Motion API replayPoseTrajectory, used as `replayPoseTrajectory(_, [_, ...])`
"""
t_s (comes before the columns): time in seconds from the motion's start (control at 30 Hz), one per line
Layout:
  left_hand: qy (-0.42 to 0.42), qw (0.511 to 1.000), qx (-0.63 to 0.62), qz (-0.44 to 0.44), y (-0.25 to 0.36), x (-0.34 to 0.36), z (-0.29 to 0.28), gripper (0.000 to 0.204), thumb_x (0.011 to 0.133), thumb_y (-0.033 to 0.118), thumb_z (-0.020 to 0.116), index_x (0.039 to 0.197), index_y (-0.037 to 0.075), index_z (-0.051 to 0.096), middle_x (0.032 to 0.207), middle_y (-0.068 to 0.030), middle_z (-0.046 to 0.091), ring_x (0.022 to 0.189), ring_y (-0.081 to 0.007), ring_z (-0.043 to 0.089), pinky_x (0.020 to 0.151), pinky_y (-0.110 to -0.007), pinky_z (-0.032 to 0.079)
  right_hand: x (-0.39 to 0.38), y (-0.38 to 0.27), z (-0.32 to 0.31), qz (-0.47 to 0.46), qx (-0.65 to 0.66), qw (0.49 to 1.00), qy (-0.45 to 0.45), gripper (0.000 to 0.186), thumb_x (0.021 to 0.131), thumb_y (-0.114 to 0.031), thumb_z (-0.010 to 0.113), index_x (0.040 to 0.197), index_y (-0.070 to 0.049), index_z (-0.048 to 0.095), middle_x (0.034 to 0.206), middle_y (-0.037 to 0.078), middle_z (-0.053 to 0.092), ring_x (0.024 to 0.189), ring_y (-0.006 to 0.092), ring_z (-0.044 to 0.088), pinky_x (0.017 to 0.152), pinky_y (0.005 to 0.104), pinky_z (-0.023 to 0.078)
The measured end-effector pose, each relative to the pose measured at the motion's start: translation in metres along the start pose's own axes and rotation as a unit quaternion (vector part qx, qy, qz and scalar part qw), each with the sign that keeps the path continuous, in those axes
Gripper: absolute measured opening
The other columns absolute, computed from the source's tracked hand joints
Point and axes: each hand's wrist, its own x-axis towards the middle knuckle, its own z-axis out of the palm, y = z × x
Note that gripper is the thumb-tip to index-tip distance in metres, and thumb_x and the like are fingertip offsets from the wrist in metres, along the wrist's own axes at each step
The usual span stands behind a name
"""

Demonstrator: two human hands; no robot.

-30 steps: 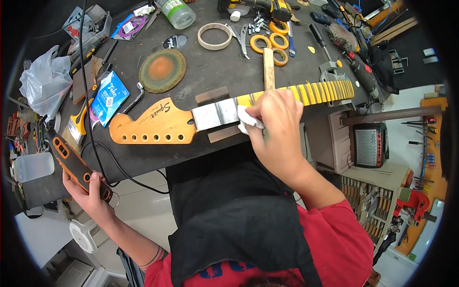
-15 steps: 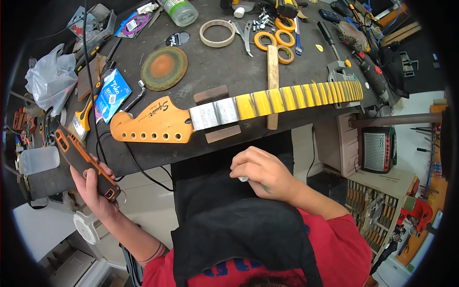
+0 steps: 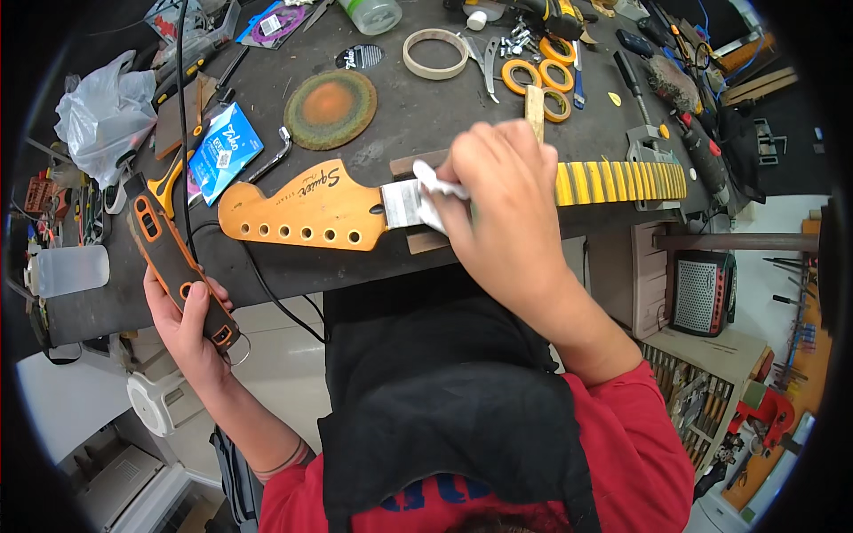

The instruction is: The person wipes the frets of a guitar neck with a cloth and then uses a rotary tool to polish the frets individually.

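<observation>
A guitar neck (image 3: 302,209) lies across the bench with its orange-brown headstock to the left. The fretboard is masked with yellow tape (image 3: 622,183) between the frets, and its first stretch beside the headstock is silvery (image 3: 402,206). My right hand (image 3: 506,204) pinches a crumpled white cloth (image 3: 432,191) against that silvery stretch, hiding part of the fretboard. My left hand (image 3: 191,324) is wrapped around a black-and-orange handheld work light (image 3: 166,253), held up left of the headstock at the bench's front edge.
Dark wooden blocks (image 3: 426,242) and a pale wooden stick (image 3: 534,111) lie under the neck. Behind it are a round abrasive disc (image 3: 331,109), tape rolls (image 3: 435,53) and pliers (image 3: 484,62). A black cable (image 3: 183,115) hangs past the work light.
My right hand has moved up from in front of the bench onto the neck, bringing the white cloth to the fretboard. The work light has shifted slightly right; the view has shifted a little.
</observation>
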Motion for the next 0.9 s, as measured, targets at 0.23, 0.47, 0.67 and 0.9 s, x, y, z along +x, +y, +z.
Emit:
replayPoseTrajectory(0.23, [-0.005, 1.000, -0.016, 0.003, -0.004, 0.001, -0.011, 0.068, 0.106, 0.013, 0.074, 0.165, -0.001, 0.044, 0.118, -0.0135, 0.069, 0.087, -0.0178, 0.070, 0.071, -0.031, 0.060, -0.027, -0.011, 0.005, 0.035, 0.023, 0.999, 0.007, 0.036, 0.077, -0.005, 0.087, 0.098, -0.011, 0.058, 0.100, 0.007, 0.061, 0.108, 0.0332, 0.058, 0.093, 0.0483, 0.036])
replayPoseTrajectory(0.47, [-0.018, 1.000, -0.009, 0.000, -0.006, 0.005, -0.014, 0.068, 0.106, 0.012, 0.073, 0.165, -0.002, 0.044, 0.119, -0.0144, 0.068, 0.088, -0.0182, 0.071, 0.072, -0.030, 0.061, -0.007, -0.006, 0.018, 0.019, 0.000, 0.997, 0.074, 0.031, 0.086, -0.006, 0.087, 0.096, -0.009, 0.058, 0.093, 0.006, 0.061, 0.105, 0.0326, 0.060, 0.093, 0.0468, 0.036])
replayPoseTrajectory(0.67, [-0.012, 1.000, -0.014, 0.006, -0.009, 0.003, -0.015, 0.068, 0.106, 0.012, 0.074, 0.165, -0.003, 0.044, 0.118, -0.0141, 0.068, 0.088, -0.0183, 0.071, 0.073, -0.031, 0.061, -0.052, -0.012, -0.008, -0.009, 0.042, 0.998, -0.043, 0.040, 0.073, -0.003, 0.089, 0.101, -0.010, 0.061, 0.102, 0.007, 0.063, 0.108, 0.0324, 0.060, 0.094, 0.0481, 0.039])
replayPoseTrajectory(0.9, [0.018, 0.996, 0.079, 0.048, -0.021, 0.004, -0.010, 0.069, 0.106, 0.006, 0.076, 0.167, -0.003, 0.043, 0.125, -0.0133, 0.067, 0.099, -0.0177, 0.070, 0.093, -0.034, 0.062, -0.127, 0.028, 0.009, -0.027, 0.238, 0.970, -0.042, 0.047, 0.071, 0.008, 0.087, 0.109, -0.008, 0.066, 0.112, 0.011, 0.073, 0.104, 0.0360, 0.073, 0.090, 0.0461, 0.058])
